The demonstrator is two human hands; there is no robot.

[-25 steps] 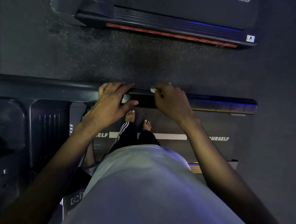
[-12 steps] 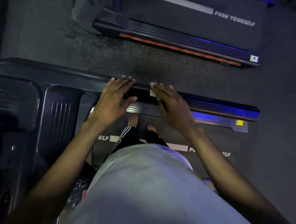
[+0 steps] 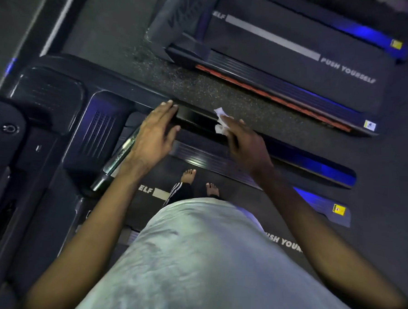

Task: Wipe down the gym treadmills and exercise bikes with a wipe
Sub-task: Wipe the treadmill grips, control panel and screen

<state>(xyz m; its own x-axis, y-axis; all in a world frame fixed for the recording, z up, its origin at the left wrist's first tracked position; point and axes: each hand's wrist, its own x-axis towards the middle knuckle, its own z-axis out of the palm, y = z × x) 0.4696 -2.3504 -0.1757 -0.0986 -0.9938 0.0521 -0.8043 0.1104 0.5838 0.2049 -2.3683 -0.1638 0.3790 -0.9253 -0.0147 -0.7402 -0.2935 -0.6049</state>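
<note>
Wipe (image 3: 220, 123) is pinched by right hand (image 3: 246, 144) against the rail (image 3: 195, 117). Left hand (image 3: 155, 133) is laid flat alongside, fingers together. Second treadmill (image 3: 297, 71) is seen beyond.

1. Dark speckled floor (image 3: 178, 86) runs as a strip across the upper middle of the frame.
2. A pale line (image 3: 61, 19) slants over the floor at upper left.
3. A light grey shirt (image 3: 216, 261) fills the lower centre.
4. Just above the shirt, a bare left foot (image 3: 189, 174) and a bare right foot (image 3: 211, 189) show, with a white-striped black trouser leg (image 3: 179, 193) at the left foot.
</note>
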